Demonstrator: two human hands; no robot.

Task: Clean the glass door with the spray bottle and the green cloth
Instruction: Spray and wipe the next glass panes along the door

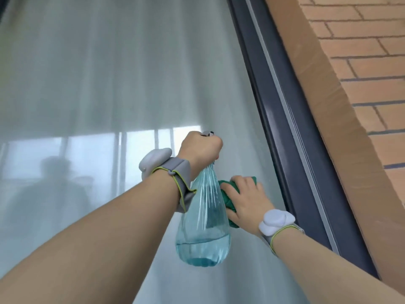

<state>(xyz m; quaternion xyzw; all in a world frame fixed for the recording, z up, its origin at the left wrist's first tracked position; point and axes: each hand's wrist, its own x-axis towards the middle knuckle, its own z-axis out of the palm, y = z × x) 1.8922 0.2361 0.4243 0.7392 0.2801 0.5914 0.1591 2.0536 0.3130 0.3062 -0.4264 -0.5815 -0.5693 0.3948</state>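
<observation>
Glass door point(114, 88) fills most of the head view, a pale curtain point(92, 51) hanging behind the pane and its dark frame point(282, 119) running down the right side, with a brick wall point(368, 51) beyond that. Low on the pane a faint reflection of a person shows

Left hand point(200, 149) is raised in front of the glass, fingers curled tight round the head of the spray bottle point(203, 224). The bottle hangs below the fist with its long axis roughly upright, the clear body partly filled with bluish liquid that has settled at the bottom. The nozzle is mostly hidden by the fist, so I cannot tell exactly which way it points, though it seems aimed at the pane

Right hand point(245, 198) lies just beside and slightly beyond the bottle, near the frame. Its fingers are spread fairly flat over the bunched green cloth point(228, 200), pressing it against the glass rather than clutching it. Each wrist carries a grey band with a white sensor

My reading is that the cloth hand is the nearer one to the pane, already in contact, so wiping falls to it, while the bottle sits to its left and a little above, free to wet the glass there. The untouched pane stretches up and to the left of both hands
</observation>
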